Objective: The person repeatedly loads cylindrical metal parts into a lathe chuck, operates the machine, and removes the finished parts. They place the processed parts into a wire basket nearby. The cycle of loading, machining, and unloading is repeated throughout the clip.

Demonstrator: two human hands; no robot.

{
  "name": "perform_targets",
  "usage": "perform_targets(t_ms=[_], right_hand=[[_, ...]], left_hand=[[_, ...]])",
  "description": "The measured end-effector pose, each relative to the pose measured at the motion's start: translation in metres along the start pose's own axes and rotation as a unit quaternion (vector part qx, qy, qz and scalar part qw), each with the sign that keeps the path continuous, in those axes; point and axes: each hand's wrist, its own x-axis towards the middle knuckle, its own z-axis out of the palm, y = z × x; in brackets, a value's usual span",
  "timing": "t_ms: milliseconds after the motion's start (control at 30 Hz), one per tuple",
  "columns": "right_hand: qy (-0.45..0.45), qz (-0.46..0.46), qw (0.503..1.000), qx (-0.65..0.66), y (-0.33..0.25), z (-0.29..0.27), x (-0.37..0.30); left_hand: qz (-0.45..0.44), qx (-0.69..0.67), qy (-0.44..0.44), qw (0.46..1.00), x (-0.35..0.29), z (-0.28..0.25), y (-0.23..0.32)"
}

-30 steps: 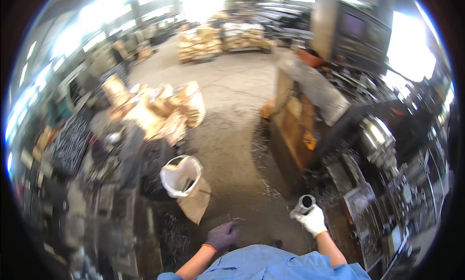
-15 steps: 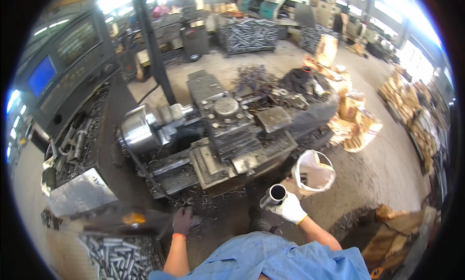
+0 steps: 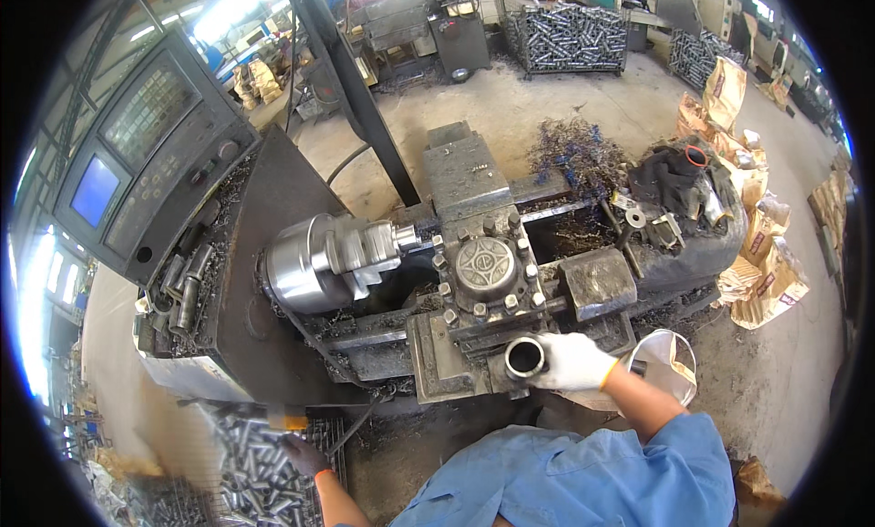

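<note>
My right hand (image 3: pixel 576 363), in a white glove, is closed around a short metal tube (image 3: pixel 525 356) whose open, dark end faces up. The tube hangs over the near edge of the lathe's carriage (image 3: pixel 440 349). At lower left my left hand (image 3: pixel 305 456), in a dark glove, reaches to the side of a wire bin (image 3: pixel 337 433) heaped with small steel cylinders (image 3: pixel 251 463). Its fingers are dark against the pile, so what they touch is unclear. The lathe's round tool turret (image 3: pixel 484 267), ringed by bolts, stands just beyond the tube.
Left of the turret is the shiny lathe chuck (image 3: pixel 305 263). A control panel with a blue screen (image 3: pixel 94 192) stands at far left. A white bucket (image 3: pixel 679 386) sits behind my right forearm. Metal shavings (image 3: pixel 574 153) and paper sacks (image 3: pixel 770 286) lie farther off.
My right hand has lifted the tube from in front of the lathe up to its carriage. My left hand has moved from beside the lathe's base to the bin. The view has shifted.
</note>
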Motion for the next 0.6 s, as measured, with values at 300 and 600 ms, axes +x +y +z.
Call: perform_targets(t_ms=[300,600], right_hand=[[0.203,-0.271,0.939,0.062,-0.042,-0.171,0.145],[-0.166,-0.135,0.971,-0.111,-0.071,-0.106,0.347]], left_hand=[[-0.239,-0.322,-0.065,0.914,-0.067,0.032,0.118],[0.535,0.140,-0.046,0.832,0.025,0.116,0.372]])
